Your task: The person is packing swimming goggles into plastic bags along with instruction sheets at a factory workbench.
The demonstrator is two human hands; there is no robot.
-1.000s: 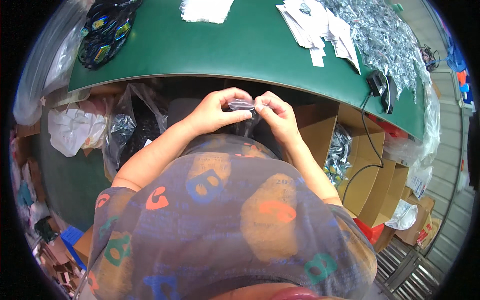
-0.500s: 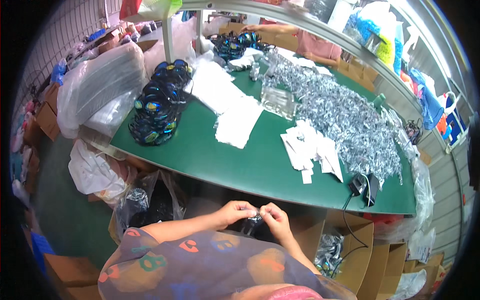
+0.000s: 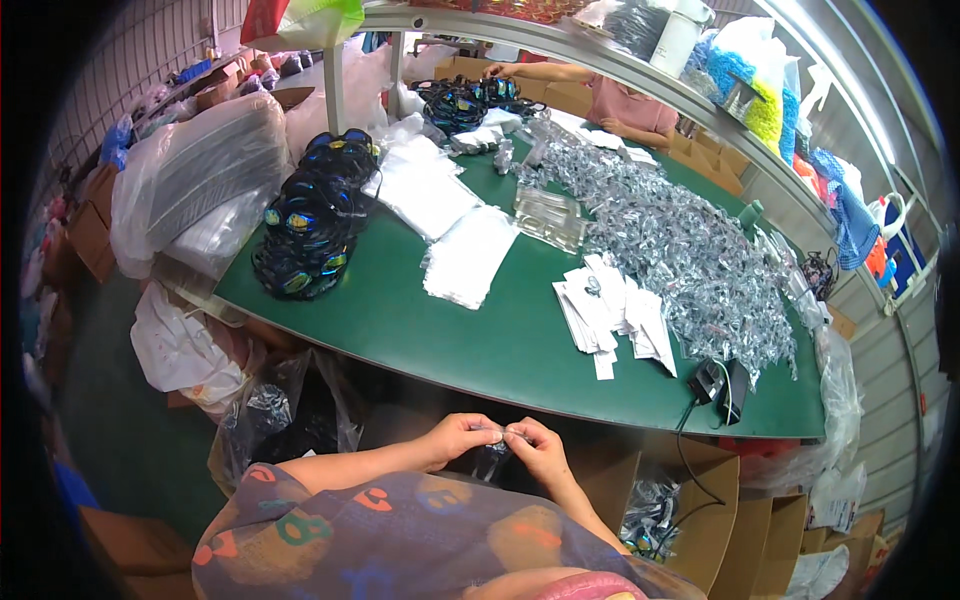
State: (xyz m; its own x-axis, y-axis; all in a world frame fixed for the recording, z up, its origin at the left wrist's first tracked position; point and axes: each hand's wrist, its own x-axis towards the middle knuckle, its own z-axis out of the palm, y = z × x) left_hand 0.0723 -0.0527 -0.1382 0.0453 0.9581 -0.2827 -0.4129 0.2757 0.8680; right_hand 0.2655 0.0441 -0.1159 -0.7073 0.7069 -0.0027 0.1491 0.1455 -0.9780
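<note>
My left hand (image 3: 462, 440) and my right hand (image 3: 538, 450) meet just below the table's front edge, each pinching with thumb and fingers. Between them, a small clear plastic bag (image 3: 490, 462) hangs down by its top edge. Something dark shows inside the bag, too small and shaded to name. On the table's left side lies a long heap of black swim goggles (image 3: 312, 215) with shiny blue-green lenses. White paper sheets (image 3: 470, 258) and a smaller pile of white cards (image 3: 612, 312) rest on the green table (image 3: 400, 335) ahead of my hands.
Small clear packets (image 3: 680, 240) spread over the right half of the table, beside a clear plastic box (image 3: 550, 218). A black adapter (image 3: 708, 380) with a cable sits at the front edge. An open carton (image 3: 705, 500) holds bagged goods. Across the table, a person (image 3: 630, 110) reaches toward more goggles (image 3: 465, 105).
My two hands have drawn closer together along the bag's top edge, and the right one has shifted slightly left and down. The view has shifted slightly.
</note>
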